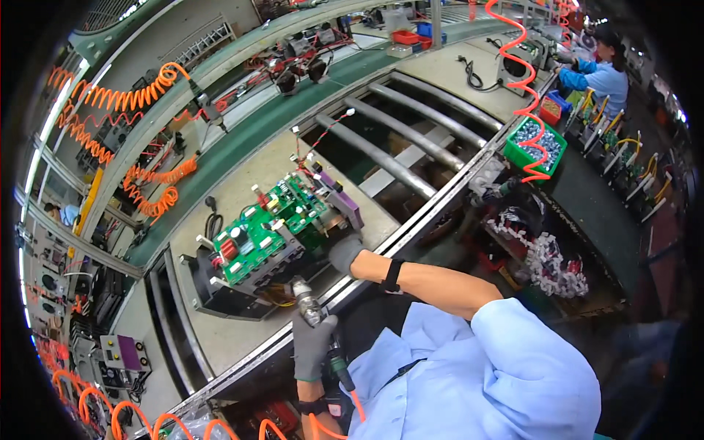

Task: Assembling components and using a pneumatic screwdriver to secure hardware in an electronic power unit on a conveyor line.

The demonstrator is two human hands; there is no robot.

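Note:
A machine assembly with a green circuit board (253, 238) on top of a dark chassis (220, 290) sits on the pale bench plate in front of me. My left hand (312, 345), in a grey glove, is closed around a pneumatic screwdriver (306, 302). Its silver nose points at the near side of the chassis; I cannot tell whether the tip touches a screw. My right hand (345, 254), also gloved, rests against the near right side of the assembly, its fingers mostly hidden. A purple panel (343, 202) stands at the assembly's right end.
Metal rollers (381, 158) lie beyond the assembly to the right. A green bin of small metal parts (535, 147) stands at the right, under an orange coiled hose (513, 55). A driver (209, 110) hangs at the back left. A co-worker in blue (605, 81) sits far right.

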